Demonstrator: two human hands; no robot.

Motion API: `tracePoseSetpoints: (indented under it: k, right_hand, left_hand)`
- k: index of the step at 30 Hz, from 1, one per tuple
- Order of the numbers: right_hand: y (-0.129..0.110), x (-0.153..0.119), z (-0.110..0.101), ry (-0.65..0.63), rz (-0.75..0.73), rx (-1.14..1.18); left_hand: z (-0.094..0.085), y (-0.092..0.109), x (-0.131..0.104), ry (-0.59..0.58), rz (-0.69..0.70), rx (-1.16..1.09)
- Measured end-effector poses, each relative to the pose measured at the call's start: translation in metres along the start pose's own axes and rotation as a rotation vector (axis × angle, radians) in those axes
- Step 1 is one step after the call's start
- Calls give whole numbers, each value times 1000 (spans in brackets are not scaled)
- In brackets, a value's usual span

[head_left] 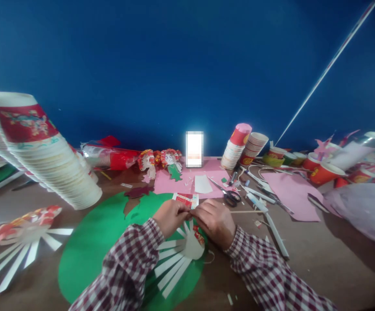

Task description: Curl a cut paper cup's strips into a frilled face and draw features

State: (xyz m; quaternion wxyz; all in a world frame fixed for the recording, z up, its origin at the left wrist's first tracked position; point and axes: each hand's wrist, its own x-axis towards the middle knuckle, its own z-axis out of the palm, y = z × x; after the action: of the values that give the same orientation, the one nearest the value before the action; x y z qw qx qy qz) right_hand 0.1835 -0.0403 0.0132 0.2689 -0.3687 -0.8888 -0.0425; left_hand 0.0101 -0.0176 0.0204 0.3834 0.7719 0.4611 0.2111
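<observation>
My left hand [172,217] and my right hand [214,221] meet over the right part of a green sheet [90,250]. Both pinch a small red-and-white paper piece [186,201], whose printed part sticks up beyond my fingertips. Below my hands a paper cup cut into strips [193,247] lies on the green sheet, its white strips fanned out to the lower left. Another cut cup [33,233] with spread strips rests at the left. Black-handled scissors [232,197] lie just beyond my right hand, partly on pink paper [168,183].
Tall cup stacks stand at the left [58,160] and back [235,149]. A glue gun [271,224], its cable, more pink paper [296,196], red cups [326,172] and a plastic bag [362,211] are at the right. Small paper figures [173,166] lie at the back.
</observation>
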Motion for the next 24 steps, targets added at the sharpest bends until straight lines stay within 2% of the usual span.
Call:
tracePoseSetpoints:
  k: [6, 16, 24]
  right_hand:
    - [3, 1, -2, -42, 53, 45]
    - [4, -2, 1, -6, 122, 65]
    - [2, -1, 1, 7, 117, 101]
  left_hand:
    - [2, 1, 1, 69, -10, 52]
    - [4, -1, 1, 114, -53, -74]
    - [9, -8, 2, 162, -52, -17]
